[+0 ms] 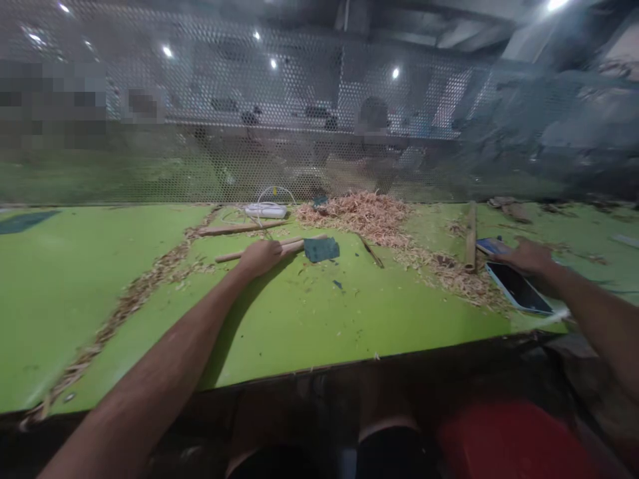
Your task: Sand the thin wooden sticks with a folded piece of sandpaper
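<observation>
Bright green tabletop, perforated metal screen behind, small white ceiling lights, dim room beyond.

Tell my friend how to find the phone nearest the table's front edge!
On the bright green table, go right from the big heap of shavings to the person's right hand. Just below it lies the phone. Its screen is black with a pale blue rim, unlike the bluish device at the fingertips.
</observation>
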`<control>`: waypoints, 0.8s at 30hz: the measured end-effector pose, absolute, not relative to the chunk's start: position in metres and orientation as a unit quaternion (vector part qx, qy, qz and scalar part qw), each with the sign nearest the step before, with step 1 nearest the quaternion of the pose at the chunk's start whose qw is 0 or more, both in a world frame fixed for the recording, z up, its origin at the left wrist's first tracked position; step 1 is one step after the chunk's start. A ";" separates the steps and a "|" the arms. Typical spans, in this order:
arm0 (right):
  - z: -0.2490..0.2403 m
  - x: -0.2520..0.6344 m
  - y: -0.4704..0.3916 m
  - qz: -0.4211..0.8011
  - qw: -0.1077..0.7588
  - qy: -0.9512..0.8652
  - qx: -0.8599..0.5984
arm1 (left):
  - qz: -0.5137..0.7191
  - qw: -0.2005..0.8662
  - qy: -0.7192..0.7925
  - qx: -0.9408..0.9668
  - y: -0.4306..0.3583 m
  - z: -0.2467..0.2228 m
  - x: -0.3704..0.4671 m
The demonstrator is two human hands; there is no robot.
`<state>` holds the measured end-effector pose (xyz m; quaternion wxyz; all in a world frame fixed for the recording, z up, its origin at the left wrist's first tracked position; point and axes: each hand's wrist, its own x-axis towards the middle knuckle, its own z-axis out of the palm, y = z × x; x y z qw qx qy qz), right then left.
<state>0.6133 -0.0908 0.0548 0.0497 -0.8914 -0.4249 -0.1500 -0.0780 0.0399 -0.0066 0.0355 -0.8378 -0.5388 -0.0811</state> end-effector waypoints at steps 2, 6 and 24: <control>0.053 0.607 -0.095 -0.126 0.018 -0.424 -0.897 | -0.074 0.041 -0.539 -0.838 0.041 -0.007 -0.078; 0.055 0.587 -0.101 -0.139 0.026 -0.402 -0.905 | -0.070 0.037 -0.540 -0.838 0.042 -0.007 -0.079; 0.050 0.596 -0.090 -0.176 0.046 -0.417 -0.891 | -0.095 0.016 -0.536 -0.839 0.044 -0.006 -0.078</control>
